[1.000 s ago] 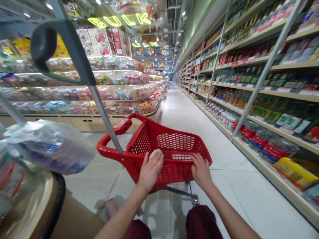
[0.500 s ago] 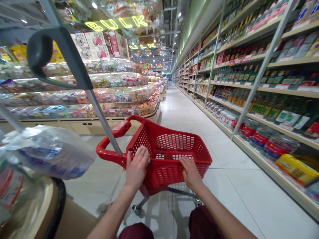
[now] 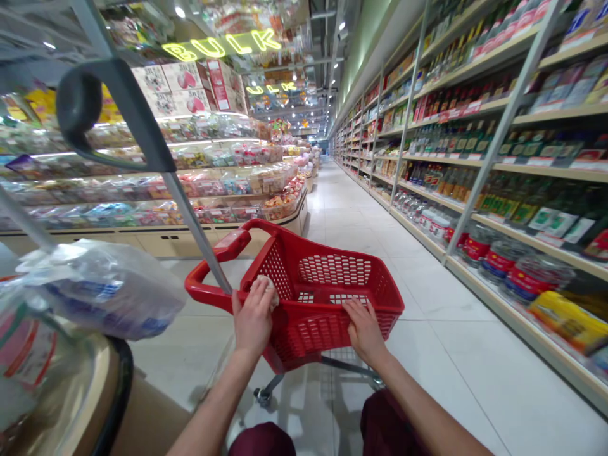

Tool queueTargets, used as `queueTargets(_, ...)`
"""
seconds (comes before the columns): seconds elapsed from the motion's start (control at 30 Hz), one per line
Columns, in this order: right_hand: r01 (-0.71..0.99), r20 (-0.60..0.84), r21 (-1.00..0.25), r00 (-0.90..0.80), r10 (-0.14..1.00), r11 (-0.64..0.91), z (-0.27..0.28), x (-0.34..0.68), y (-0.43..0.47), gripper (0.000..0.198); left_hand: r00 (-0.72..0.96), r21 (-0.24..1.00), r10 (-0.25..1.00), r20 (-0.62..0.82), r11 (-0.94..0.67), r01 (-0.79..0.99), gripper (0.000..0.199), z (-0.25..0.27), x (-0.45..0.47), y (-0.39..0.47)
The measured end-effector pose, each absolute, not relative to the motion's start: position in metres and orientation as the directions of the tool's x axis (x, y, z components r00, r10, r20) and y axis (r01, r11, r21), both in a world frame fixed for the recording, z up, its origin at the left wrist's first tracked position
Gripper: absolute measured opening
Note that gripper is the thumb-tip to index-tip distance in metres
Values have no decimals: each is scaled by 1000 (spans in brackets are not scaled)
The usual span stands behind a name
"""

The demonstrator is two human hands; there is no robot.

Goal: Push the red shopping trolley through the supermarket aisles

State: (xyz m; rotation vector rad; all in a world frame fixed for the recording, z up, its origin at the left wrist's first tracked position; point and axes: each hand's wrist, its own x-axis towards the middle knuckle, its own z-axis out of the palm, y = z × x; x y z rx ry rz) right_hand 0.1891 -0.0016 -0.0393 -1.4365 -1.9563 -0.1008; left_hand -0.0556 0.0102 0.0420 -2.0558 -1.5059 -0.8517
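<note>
A red plastic shopping cart [image 3: 311,332] stands before me, its mesh basket holding nothing that I can see. My left hand [image 3: 253,323] is closed on a crumpled white wipe [image 3: 272,294] and presses it against the near rim, close to the handle end. Farther right along that rim, my right hand [image 3: 365,326] grips the edge with fingers curled over into the basket. The cart's red handle loop [image 3: 202,283] lies left of my left hand, with a grey metal pole [image 3: 199,228] in front of it.
At left a dark grey hooked handle [image 3: 142,120], a clear plastic bag [image 3: 111,291] and a beige bin-like container [image 3: 152,405] stand close by. Bulk food displays [image 3: 228,180] lie beyond. Shelves of bottles [image 3: 470,161] line the right side of the tiled aisle [image 3: 342,196].
My left hand has slid slightly left along the rim with the wipe, toward the handle end. My right hand stays at the same place on the rim.
</note>
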Motion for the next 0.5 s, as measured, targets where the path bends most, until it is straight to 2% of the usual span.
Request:
queueTargets(0.2,840,561,-333,-189,806,428,-40,194,0,57,464,-82,649,603,-528,845,31,29,-21,6)
queueTargets(0.4,834,590,-349,-159,791,428,-43,195,2,54,236,-11,674,700,-321,947,33,49,-58,13)
queueTargets(0.5,834,577,-364,-147,803,414,-44,196,2,54,380,-62,658,650,-452,890,31,36,-40,7)
